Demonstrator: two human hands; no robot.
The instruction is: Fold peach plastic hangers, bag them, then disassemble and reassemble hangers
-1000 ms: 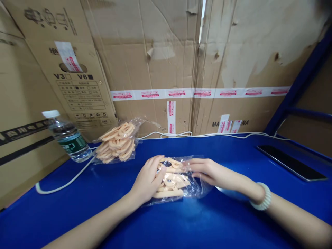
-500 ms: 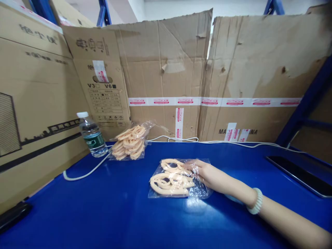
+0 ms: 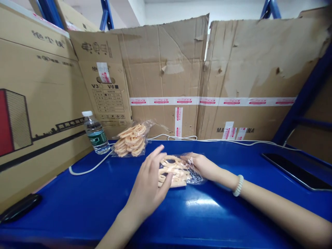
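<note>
A clear plastic bag [image 3: 195, 174] lies on the blue tabletop with cream-coloured looped pieces [image 3: 174, 174] inside, which look like folding hangers. My right hand [image 3: 203, 166] grips the bag's right end, its fingertips partly behind the film. From the left, my left hand [image 3: 149, 185] reaches over the bag's left edge with thumb and fingers apart. It hides part of the looped pieces; whether it touches the bag I cannot tell. Farther back on the left sits a second clear bag [image 3: 131, 141] packed with a pile of similar cream loops.
A water bottle [image 3: 96, 134] stands at the back left beside a white cable [image 3: 90, 169]. Cardboard sheets [image 3: 166, 79] wall the back and left. A dark phone-like slab [image 3: 295, 169] lies at right, a black object [image 3: 20, 207] at front left.
My left hand has come into view from below and reached the bag's left side. My right hand stays on the bag. The view has shifted slightly.
</note>
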